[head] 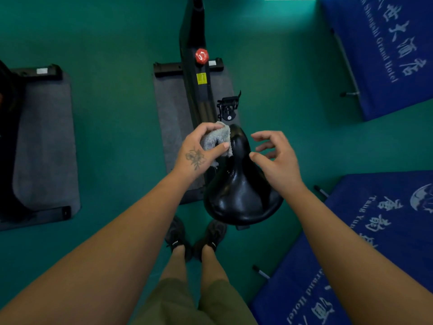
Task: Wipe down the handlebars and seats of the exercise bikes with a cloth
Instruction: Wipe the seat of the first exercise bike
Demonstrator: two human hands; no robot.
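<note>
A glossy black bike seat (241,195) fills the middle of the head view, its narrow nose pointing away from me. My left hand (199,151) grips a bunched grey cloth (216,137) against the left side of the nose. Just right of the nose hovers my right hand (276,158), fingers loosely curled and holding nothing. The black bike frame (195,66) with a red knob (201,56) runs away from the seat. The handlebars are out of view.
The bike stands on a grey floor mat (171,118) on green flooring. A second mat (44,141) with another bike's base lies at the left. Blue printed banners stand at the upper right (384,50) and lower right (365,242). My shoes (196,238) are under the seat's rear.
</note>
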